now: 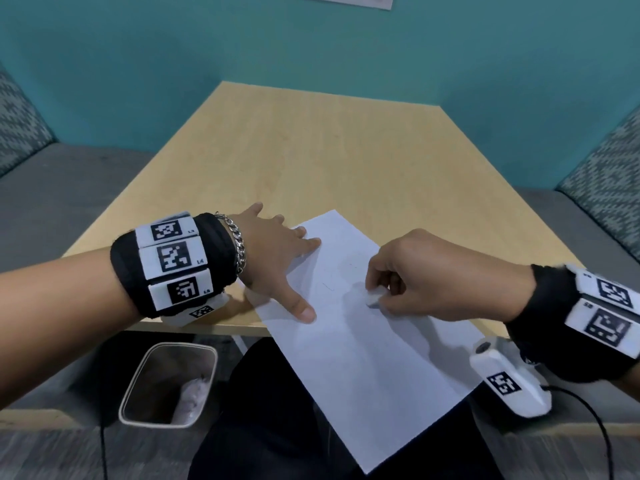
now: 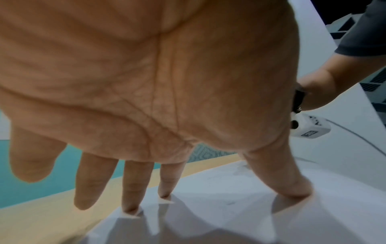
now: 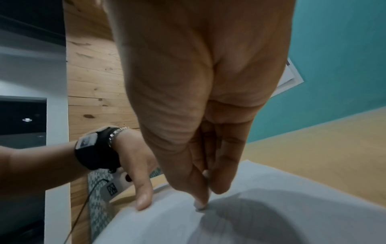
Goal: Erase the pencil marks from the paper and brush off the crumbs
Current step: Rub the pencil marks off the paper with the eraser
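Observation:
A white sheet of paper lies skewed over the near edge of the wooden table, its lower corner hanging past the edge. Faint pencil marks show near its middle. My left hand is spread flat, its fingers and thumb pressing the paper's left side. My right hand pinches a small white eraser between thumb and fingers, its tip down on the sheet right of the marks. In the right wrist view the eraser peeks out under the fingertips on the paper.
A waste bin stands on the floor under the table's near left edge. Grey benches with patterned cushions flank the table, and a teal wall rises behind it. A black cable trails from the right wrist camera.

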